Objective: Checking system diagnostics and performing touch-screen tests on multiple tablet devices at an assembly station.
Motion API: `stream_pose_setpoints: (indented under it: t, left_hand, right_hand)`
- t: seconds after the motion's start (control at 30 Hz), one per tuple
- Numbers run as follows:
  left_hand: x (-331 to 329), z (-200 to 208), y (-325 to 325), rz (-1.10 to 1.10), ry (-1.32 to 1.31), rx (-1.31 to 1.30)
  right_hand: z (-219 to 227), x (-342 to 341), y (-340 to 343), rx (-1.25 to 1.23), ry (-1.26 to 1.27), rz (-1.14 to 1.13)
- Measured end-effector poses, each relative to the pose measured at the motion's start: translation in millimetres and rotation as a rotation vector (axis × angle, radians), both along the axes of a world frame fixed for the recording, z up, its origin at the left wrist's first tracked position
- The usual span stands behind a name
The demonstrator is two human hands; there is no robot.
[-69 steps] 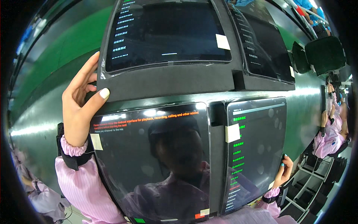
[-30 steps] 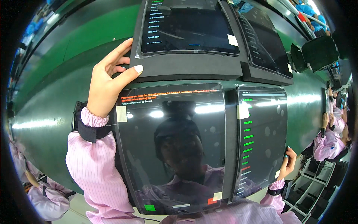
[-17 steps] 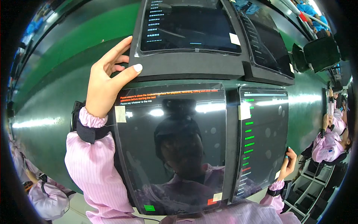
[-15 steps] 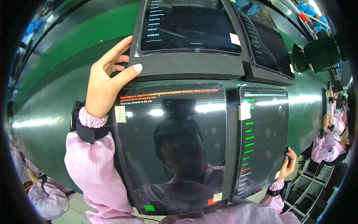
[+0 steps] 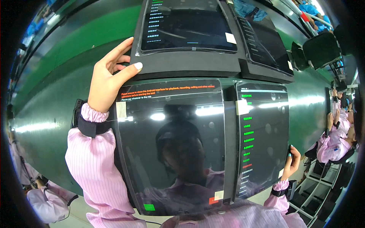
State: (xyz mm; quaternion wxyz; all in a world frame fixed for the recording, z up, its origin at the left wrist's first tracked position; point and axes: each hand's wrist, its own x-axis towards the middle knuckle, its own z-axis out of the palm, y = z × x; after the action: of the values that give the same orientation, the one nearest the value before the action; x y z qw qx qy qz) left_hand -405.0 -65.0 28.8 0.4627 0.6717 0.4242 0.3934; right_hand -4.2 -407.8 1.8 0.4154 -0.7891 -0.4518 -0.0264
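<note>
My left hand (image 5: 103, 81) grips the near left corner of a black foam tray (image 5: 182, 65), thumb on top and fingers along its side. A tablet (image 5: 188, 26) with a dark screen and a list lies in that tray. Nearer to me is a large tablet (image 5: 173, 144) with red text at the top, a green button and a red button. To its right lies another tablet (image 5: 264, 136), listing mostly green lines. My right hand (image 5: 292, 164) has its fingers curled at that tablet's right edge; part of the hand is hidden behind the edge.
A further tablet (image 5: 264, 40) lies in a tray at the far right. Everything rests on a green table (image 5: 45, 98). A dark chair (image 5: 323, 51) stands beyond. Other people in pink (image 5: 334, 140) sit at the right, and a white-sleeved person (image 5: 47, 203) is at the lower left.
The view has shifted a little, so the tablets and trays sit slightly further left and higher in the picture. Both hands keep their holds, and the screens look the same.
</note>
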Motion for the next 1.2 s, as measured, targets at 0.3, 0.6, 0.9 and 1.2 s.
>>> stream_pose_setpoints:
  t: [0.3, 0.6, 0.9, 1.2]
  left_hand:
    - [0.6, -10.6, 4.3, -0.02, -0.054, -0.007]
    - [1.7, -14.5, 6.3, -0.028, -0.022, 0.02]
    - [-4.3, -10.7, 4.6, -0.036, -0.023, 0.052]
    - [0.1, -6.5, 1.7, -0.047, -0.03, 0.041]
  right_hand:
    - [69.2, -54.1, 44.6, 0.217, 0.062, 0.226]
    - [89.1, -165.2, 54.2, -0.084, 0.024, 1.219]
    - [91.6, -203.6, 56.8, -0.183, -0.058, 1.326]
    - [73.4, -255.2, 77.4, -0.292, -0.23, 1.47]
